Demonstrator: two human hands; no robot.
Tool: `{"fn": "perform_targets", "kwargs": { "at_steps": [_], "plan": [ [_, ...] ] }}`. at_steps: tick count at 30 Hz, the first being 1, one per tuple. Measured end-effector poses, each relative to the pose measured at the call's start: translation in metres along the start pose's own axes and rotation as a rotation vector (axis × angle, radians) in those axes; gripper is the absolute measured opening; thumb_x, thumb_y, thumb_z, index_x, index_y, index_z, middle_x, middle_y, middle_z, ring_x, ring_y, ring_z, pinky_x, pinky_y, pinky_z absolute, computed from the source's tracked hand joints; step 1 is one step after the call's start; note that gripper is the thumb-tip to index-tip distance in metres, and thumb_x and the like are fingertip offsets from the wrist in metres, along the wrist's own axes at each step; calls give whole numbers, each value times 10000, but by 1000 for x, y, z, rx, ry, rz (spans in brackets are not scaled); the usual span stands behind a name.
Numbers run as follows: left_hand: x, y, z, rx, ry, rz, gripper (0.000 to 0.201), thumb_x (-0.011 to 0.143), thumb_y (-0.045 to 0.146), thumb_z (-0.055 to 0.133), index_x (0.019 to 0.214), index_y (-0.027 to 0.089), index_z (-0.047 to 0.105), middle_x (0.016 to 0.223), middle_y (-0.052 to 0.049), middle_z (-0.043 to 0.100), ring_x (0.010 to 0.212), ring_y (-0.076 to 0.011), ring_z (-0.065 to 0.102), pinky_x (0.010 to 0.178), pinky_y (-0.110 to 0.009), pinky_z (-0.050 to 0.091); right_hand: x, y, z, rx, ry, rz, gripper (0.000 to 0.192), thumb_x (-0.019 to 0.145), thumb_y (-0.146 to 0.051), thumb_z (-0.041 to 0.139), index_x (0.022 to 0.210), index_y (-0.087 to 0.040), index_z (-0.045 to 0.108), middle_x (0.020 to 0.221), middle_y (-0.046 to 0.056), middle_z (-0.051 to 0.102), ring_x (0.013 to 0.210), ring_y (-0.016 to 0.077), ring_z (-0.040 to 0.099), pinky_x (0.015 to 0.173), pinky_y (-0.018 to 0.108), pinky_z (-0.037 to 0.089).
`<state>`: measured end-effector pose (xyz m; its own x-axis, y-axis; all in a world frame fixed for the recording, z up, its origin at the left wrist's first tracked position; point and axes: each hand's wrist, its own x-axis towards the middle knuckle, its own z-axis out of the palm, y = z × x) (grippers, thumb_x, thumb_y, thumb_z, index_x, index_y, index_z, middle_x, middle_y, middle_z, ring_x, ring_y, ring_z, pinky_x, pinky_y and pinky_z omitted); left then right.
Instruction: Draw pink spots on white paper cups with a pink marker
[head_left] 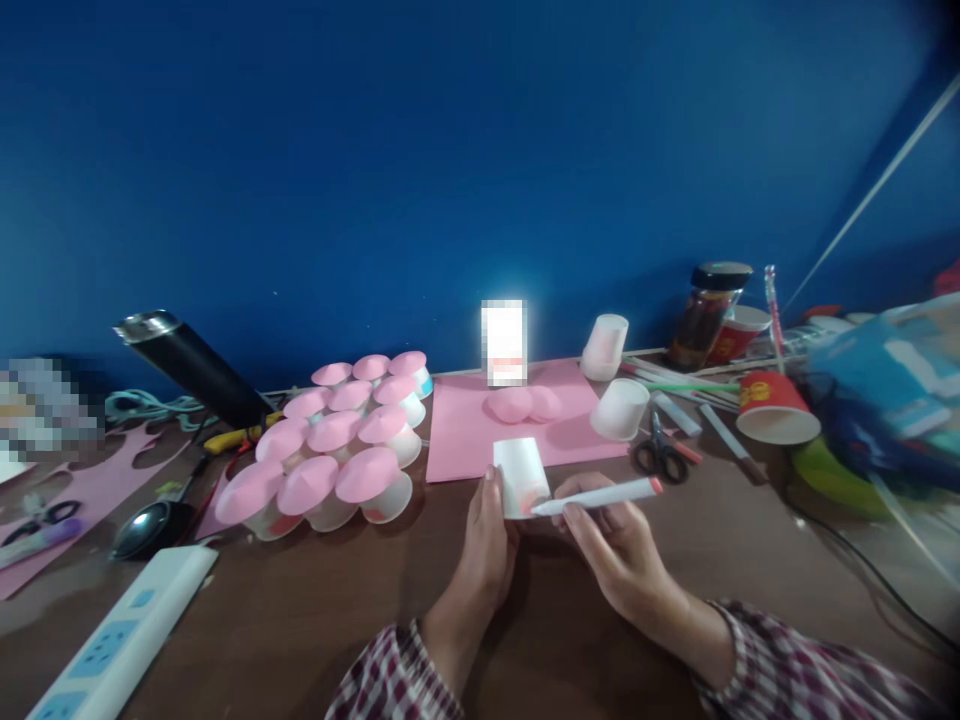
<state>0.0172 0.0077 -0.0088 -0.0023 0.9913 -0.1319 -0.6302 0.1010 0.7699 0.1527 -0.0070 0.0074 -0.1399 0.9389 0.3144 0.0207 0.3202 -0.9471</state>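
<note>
The small white paper cup point(520, 476), upturned above the brown table point(300, 620), looks light and easily crushed, so the left hand point(486, 550) pinches its side gently while the right hand point(611, 545) grips a white marker point(600, 496), tip touching the cup.

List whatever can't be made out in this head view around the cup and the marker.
- Marker tip: hidden where it meets the white cup; the pink mark there is too small to read.
- Left hand: its fingers are hidden behind the cup.
- Box on the pink sheet: pixelated and glaring.
- Blue things at the right edge: motion-blurred, cut off.
- Jar: contents too dark.
</note>
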Motion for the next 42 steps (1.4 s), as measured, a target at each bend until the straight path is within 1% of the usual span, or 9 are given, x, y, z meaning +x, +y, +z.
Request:
{"fn": "perform_targets", "kwargs": {
  "at_steps": [4,8,11,16,22,28,33,37,42],
  "plan": [
    [0,0,0,3,-21,-10,443,858,582,527,828,147,608,753,-45,597,700,-156,538,683,-299,455,-1,1,0,1,-19,12,90,956,-275,526,965,-214,591,791,10,610,718,133,585,662,226,482],
    [1,0,1,-33,-4,-32,439,859,565,540,843,133,619,763,-48,605,697,-154,548,727,-307,463,0,3,-1,-6,46,15,110,957,-290,522,923,-208,588,728,-4,588,649,122,553,600,216,461],
    [2,0,0,-34,6,-43,448,853,574,542,849,132,620,768,-48,610,699,-157,550,743,-314,457,2,3,-1,11,65,15,132,953,-300,521,899,-199,587,720,2,584,640,128,544,566,219,449],
    [1,1,1,-6,6,-22,474,850,606,519,814,140,599,744,-40,598,699,-159,533,711,-308,437,2,-2,1,-8,47,17,126,945,-302,528,904,-197,585,704,3,578,608,128,528,545,222,445],
    [-2,3,3,30,3,-3,433,850,584,537,802,157,584,739,-30,571,690,-152,505,670,-297,430,0,-2,0,-78,0,-21,121,953,-279,512,948,-199,603,752,26,607,678,152,593,611,240,492],
    [0,0,2,-4,3,-7,427,858,571,538,879,150,605,811,-47,604,741,-162,534,712,-307,448,1,2,-2,-38,107,-23,114,930,-285,543,952,-200,616,772,28,641,653,151,617,597,239,515],
    [1,-1,0,23,39,-22,408,845,568,560,759,170,546,664,14,513,608,-115,440,586,-258,392,-2,0,-2,-158,81,-97,99,924,-242,535,916,-197,623,741,26,639,615,142,614,563,230,509],
    [0,0,1,1,32,-6,357,848,522,584,772,175,548,683,15,521,627,-119,452,605,-262,401,-4,1,-2,-216,46,-112,103,934,-236,523,954,-201,617,779,31,644,620,137,610,561,227,506],
    [-1,2,4,19,20,0,357,839,522,594,756,178,556,678,13,521,625,-127,453,615,-276,403,-4,2,-3,-274,9,-110,127,946,-254,507,985,-199,614,805,40,645,656,146,618,596,239,519]
  ]
}}
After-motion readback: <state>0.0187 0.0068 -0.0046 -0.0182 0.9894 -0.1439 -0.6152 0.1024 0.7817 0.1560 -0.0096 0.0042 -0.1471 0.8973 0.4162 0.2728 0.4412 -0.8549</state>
